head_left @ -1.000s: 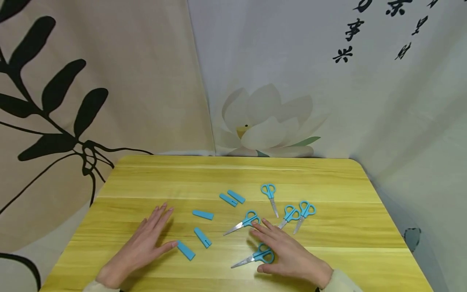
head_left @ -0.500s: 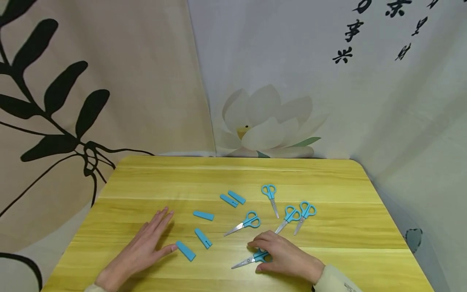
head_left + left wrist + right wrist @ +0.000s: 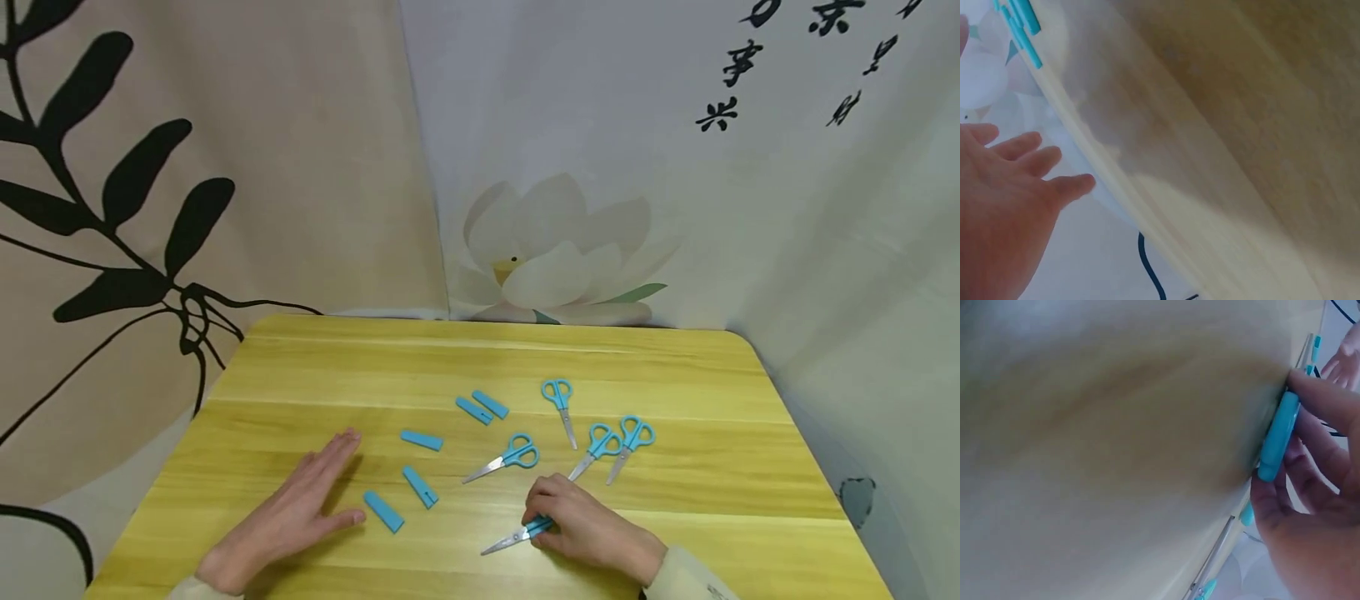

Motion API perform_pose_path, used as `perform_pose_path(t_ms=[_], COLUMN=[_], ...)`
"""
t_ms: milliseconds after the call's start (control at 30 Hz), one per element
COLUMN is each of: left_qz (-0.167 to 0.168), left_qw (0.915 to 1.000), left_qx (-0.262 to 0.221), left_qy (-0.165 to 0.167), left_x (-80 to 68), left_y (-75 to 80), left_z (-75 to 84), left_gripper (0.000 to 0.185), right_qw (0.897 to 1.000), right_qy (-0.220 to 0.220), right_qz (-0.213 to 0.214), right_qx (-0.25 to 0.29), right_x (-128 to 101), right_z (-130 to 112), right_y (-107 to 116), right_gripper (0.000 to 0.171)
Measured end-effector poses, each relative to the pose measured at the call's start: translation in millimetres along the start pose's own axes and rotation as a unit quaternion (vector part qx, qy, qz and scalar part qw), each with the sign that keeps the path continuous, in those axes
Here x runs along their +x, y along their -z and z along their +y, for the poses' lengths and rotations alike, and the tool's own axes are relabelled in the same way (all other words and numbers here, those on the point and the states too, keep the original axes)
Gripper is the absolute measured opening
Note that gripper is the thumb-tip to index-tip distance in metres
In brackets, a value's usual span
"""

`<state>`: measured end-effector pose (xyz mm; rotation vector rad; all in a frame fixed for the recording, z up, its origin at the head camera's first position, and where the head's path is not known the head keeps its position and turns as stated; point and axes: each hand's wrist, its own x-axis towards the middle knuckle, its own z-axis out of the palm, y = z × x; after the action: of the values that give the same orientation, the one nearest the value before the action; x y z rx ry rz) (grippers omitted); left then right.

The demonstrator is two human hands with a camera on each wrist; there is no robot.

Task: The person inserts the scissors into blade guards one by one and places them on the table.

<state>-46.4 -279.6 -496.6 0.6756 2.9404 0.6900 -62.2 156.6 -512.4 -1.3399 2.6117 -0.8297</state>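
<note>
My right hand grips the light-blue handles of a pair of scissors, whose bare silver blades point left, low over the table. In the right wrist view, fingers and thumb close on the blue handle. My left hand rests with straight, spread fingers at the left, its thumb near a blue blade cover and holding nothing. The left wrist view also shows this hand without anything in it. Another blue cover lies just beyond the first.
Several more scissors, such as one pair, lie beyond my right hand. Further blue covers are spread around mid-table. Behind the wooden table hangs a printed curtain.
My right hand has come down from above the nearest scissors and closed its fingers on their handles. My left hand stays nearly still. The head view has shifted slightly.
</note>
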Motion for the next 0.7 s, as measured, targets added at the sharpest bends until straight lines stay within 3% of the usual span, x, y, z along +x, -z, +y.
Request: perform_pose_path(t_ms=[233, 533, 700], left_qz=[-0.020, -0.078, -0.077], left_qw=[0.9985, 0.9933, 0.9887], left_qx=[0.009, -0.013, -0.015], left_qy=[-0.050, -0.085, -0.128], left_x=[3.4, 15.0, 21.8], left_y=[-2.1, -8.0, -13.9], left_z=[4.2, 12.4, 11.3], left_gripper=[0.103, 0.062, 0.044], right_qw=[1.000, 0.999, 0.997], right_qy=[-0.022, -0.001, 0.006], right_qz=[0.007, 0.051, 0.072], right_qx=[0.007, -0.004, -0.018], right_x=[-3, -15, -16], right_z=[-3, -7, -8], right_y=[2, -4, -3], right_gripper=[0.013, 0.017, 0.018])
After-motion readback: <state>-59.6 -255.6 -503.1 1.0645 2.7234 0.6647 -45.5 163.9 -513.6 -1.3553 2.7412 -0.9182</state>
